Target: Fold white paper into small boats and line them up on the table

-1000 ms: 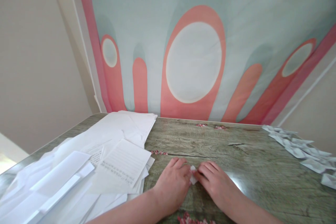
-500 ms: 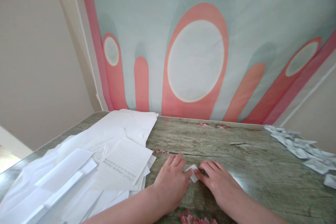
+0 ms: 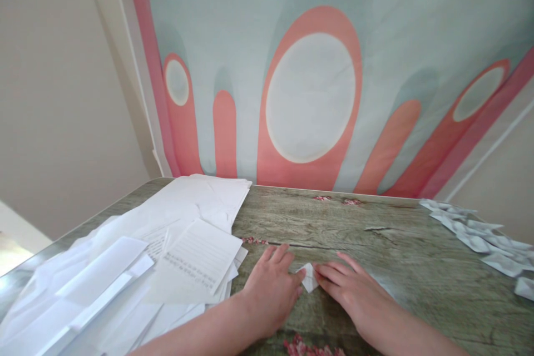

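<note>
Between my hands is a small folded piece of white paper (image 3: 309,278), diamond-shaped with a crease down it, low over the wood-grain table (image 3: 287,208). My left hand (image 3: 271,289) grips its left corner at the thumb, while the other fingers stretch forward. On the opposite side my right hand (image 3: 348,292) has thumb and forefinger pinched at the right edge, with its remaining fingers raised a little. Whether the paper touches the tabletop I cannot tell.
A spread pile of white paper sheets (image 3: 196,189) covers the table's left side, a lined sheet (image 3: 204,256) on top. Folded white paper pieces (image 3: 471,239) overlap in a row at the right edge. Behind the table hangs a coral and grey-green backdrop (image 3: 308,172).
My right thumb has drawn back from the paper's middle to its right edge, and the right fingers have lifted and spread slightly. My left hand stays almost still.
</note>
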Demonstrator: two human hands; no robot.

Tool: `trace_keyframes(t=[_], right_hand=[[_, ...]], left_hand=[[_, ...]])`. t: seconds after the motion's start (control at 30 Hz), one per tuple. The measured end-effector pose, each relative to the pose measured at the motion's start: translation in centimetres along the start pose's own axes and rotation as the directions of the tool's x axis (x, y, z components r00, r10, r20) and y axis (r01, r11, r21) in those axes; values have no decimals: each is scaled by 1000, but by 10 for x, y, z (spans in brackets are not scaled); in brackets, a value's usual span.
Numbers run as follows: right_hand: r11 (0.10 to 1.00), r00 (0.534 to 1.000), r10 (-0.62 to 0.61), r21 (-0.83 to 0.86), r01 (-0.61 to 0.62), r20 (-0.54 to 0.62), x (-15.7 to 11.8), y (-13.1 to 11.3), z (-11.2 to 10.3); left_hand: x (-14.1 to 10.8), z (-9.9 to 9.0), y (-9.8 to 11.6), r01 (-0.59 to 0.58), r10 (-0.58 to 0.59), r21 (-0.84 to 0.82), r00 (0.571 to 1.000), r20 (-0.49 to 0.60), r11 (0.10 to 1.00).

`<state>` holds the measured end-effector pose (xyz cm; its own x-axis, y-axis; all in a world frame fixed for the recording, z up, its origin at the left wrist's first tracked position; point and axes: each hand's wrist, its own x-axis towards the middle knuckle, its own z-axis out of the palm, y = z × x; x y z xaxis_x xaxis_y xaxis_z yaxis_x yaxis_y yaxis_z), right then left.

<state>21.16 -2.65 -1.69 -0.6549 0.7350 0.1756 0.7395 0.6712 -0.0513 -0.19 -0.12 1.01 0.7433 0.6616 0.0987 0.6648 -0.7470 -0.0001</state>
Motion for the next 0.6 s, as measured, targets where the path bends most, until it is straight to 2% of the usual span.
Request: trace_keyframes(t=[0.6], right_hand=[[994,993,79,-67,-85,-88,-1,-1,18]], left_hand=[[1,-4,2,-29,29,36,1000,5,999]])
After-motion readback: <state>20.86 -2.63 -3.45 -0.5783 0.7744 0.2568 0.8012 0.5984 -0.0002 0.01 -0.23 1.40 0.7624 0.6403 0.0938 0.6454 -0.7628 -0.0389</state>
